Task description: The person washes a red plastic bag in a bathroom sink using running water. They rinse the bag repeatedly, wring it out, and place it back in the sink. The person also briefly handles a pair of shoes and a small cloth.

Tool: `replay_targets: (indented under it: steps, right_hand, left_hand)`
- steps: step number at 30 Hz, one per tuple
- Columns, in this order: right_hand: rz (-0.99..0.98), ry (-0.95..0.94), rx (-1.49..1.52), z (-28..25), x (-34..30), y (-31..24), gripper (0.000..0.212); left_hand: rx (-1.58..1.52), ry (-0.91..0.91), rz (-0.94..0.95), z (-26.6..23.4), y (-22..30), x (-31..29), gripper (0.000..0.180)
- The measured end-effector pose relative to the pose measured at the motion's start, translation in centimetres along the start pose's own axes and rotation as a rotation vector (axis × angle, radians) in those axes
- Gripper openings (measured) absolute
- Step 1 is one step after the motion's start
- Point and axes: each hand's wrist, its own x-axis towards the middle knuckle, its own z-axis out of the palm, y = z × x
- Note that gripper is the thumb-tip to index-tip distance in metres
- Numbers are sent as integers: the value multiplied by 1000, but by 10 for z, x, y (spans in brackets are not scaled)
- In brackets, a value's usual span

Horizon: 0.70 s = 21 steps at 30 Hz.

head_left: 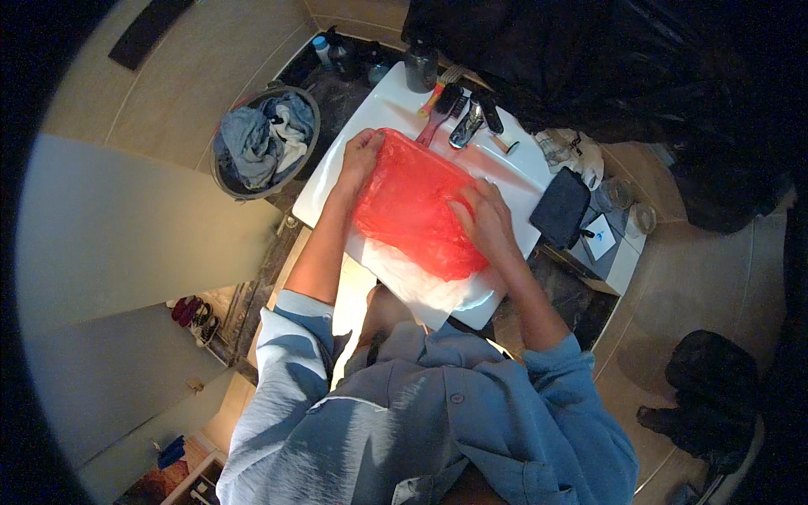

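Note:
A thin red plastic bag [408,198] is spread over the white sink [324,198] in front of me. At the bag's upper left corner, my left hand [362,157] is closed, pinching its edge. My right hand [486,217] grips the bag's right side with bent fingers, and the plastic is creased near them. Below the red plastic a pale, sheet-like area [412,269] shows; whether it belongs to the bag or to something under it, I cannot tell. What the bag holds, if anything, is hidden.
On the sink's back ledge lie a hairbrush [439,109], a chrome faucet [465,126] and a dark bottle [421,67]. A bucket of clothes [265,143] stands to the left. At right are a black pouch [561,209], a white box [598,238] and glass jars [641,220].

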Motion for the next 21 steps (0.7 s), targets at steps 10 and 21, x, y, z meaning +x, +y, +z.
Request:
replay_targets:
  steps: [10,21]
  right_hand:
    - [-106,160,-245,76,56,46,40]
    - [-112,-61,-323,113,64,84,53]
  left_hand:
    - [947,312,247,-23,6,1,22]
    - [1123,-504,721,50,-65,-32,30]
